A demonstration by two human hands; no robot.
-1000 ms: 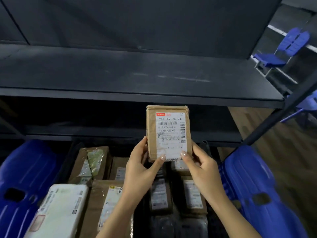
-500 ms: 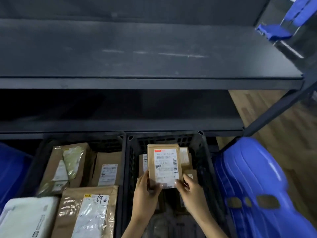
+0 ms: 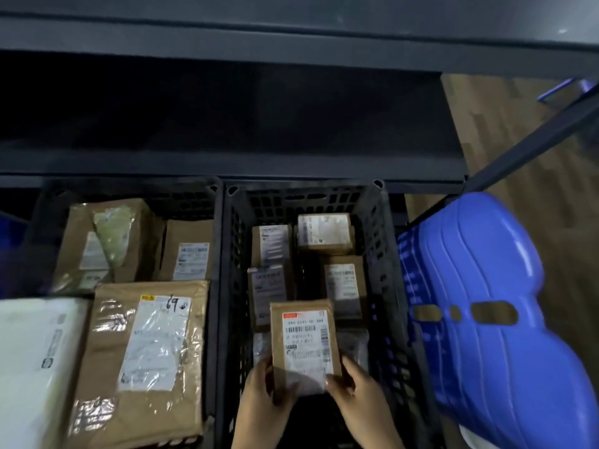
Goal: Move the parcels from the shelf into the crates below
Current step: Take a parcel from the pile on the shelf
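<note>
The small brown parcel [image 3: 304, 338] carries the printed number 940 1591 00 344 (digits slightly blurred); the big parcel [image 3: 146, 361] bears a handwritten 69.

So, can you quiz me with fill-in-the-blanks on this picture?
1. The left hand and right hand hold a small brown parcel over the ____ black crate.
2. The plastic chair beside it is ____.
3. The large taped parcel in the neighbouring crate has ____ handwritten on its label.
Missing words: right; blue; 69.
</note>
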